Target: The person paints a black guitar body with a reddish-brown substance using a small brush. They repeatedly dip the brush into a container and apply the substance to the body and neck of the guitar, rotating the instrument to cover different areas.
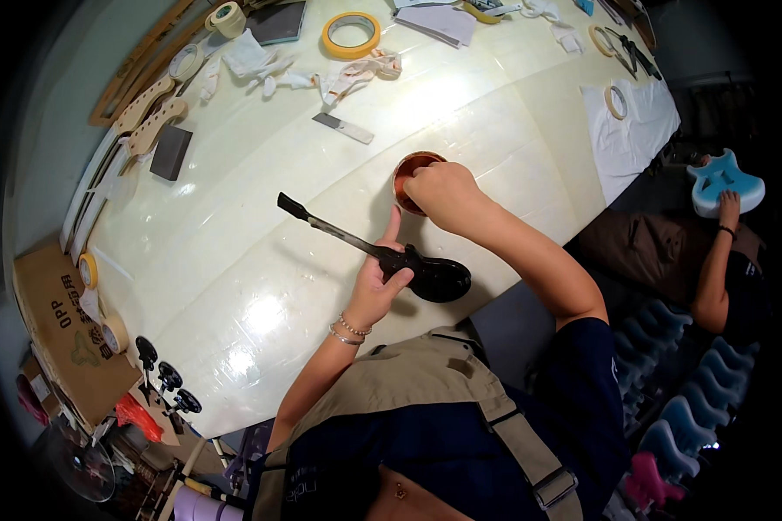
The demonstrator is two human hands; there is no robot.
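Note:
My left hand [376,285] grips a glossy black miniature guitar [439,280] by its body. The thumb lies over it, while the index finger points out towards a round container [402,184]. The guitar's slim neck reaches up and left, ending in a flat black headstock. Over that container, reddish-brown inside, is my right hand [443,195], its fingers bent down into the opening. The fingertips are hidden there, so what they hold, if anything, does not show. A flat scraper blade [343,128] lies on the table beyond both hands.
Crumpled stained cloths [361,76] and a yellow tape roll [351,35] lie at the far side of the pale table [460,113]. Guitar necks [152,122] and a dark block [171,153] are at left. Another person's hand [728,207] touches a blue guitar body [726,180] at right.

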